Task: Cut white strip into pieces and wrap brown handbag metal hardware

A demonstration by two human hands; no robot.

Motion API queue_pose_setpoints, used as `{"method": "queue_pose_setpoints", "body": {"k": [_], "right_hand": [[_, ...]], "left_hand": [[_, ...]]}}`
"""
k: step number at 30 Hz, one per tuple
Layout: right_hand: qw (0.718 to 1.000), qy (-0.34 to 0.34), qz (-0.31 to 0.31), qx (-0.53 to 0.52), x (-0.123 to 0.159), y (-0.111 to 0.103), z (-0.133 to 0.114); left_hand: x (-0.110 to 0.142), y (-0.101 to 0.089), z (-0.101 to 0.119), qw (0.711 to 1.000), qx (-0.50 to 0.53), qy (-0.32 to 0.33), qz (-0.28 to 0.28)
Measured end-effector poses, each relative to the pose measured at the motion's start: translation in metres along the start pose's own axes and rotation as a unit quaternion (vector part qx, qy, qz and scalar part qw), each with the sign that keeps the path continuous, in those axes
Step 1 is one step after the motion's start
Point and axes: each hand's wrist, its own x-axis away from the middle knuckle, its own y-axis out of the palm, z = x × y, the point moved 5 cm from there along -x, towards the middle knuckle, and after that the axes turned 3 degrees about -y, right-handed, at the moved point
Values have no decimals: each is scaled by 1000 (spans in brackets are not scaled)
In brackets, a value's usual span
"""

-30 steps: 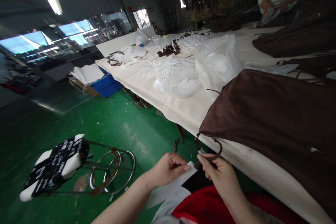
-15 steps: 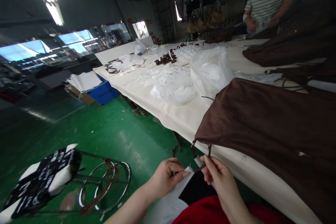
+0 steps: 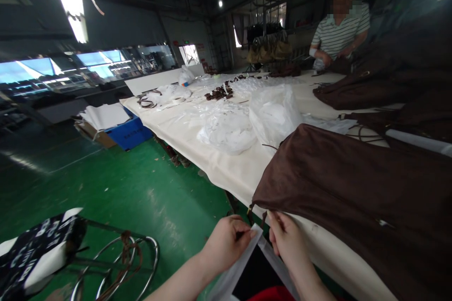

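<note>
A brown bag [image 3: 339, 188] lies on the near right of the table, its corner at the edge with a metal ring and a narrow brown strap [image 3: 264, 218] hanging there. My left hand [image 3: 228, 242] is closed in a pinch on the end of a thin white strip [image 3: 256, 233]. The strip forms an upside-down V, one length running down beneath each hand. Just below the bag's corner my right hand [image 3: 287, 240] is closed, thumb and fingertips against the strap. Its fingers partly hide the strap, and the strip's lower ends leave the picture.
Clear plastic bags [image 3: 228, 127] and small brown pieces [image 3: 219, 91] lie on the cream-covered table [image 3: 229, 164]. More brown bags [image 3: 381, 80] are heaped at right, near a person [image 3: 339, 33] in a striped shirt. A metal-framed stool [image 3: 45, 244] stands lower left, a blue box [image 3: 129, 131] beyond.
The view has shifted slightly. My right hand has moved up the strap, closer to the bag's corner. The strip by my left hand now hangs as two spread lengths.
</note>
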Motion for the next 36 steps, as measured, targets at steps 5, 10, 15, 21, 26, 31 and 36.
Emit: {"method": "queue_pose_setpoints", "body": {"k": [5, 10, 15, 21, 26, 31, 36], "right_hand": [[996, -41, 2, 73, -2, 2, -9], [967, -131, 34, 215, 8, -18, -23], [924, -216, 79, 306, 19, -38, -39], [829, -336, 169, 413, 26, -46, -56], [706, -422, 151, 548, 11, -43, -67], [664, -410, 125, 613, -7, -44, -56], [656, -383, 116, 640, -5, -42, -53]], "left_hand": [[-18, 7, 4, 999, -24, -20, 40], [-32, 12, 3, 997, -20, -34, 69], [-38, 19, 3, 996, -17, -43, 74], [-42, 27, 8, 992, -45, -65, 103], [-41, 23, 14, 985, -123, -38, 112], [-40, 13, 17, 977, -192, -45, 81], [-40, 6, 17, 968, -232, -64, 76]]}}
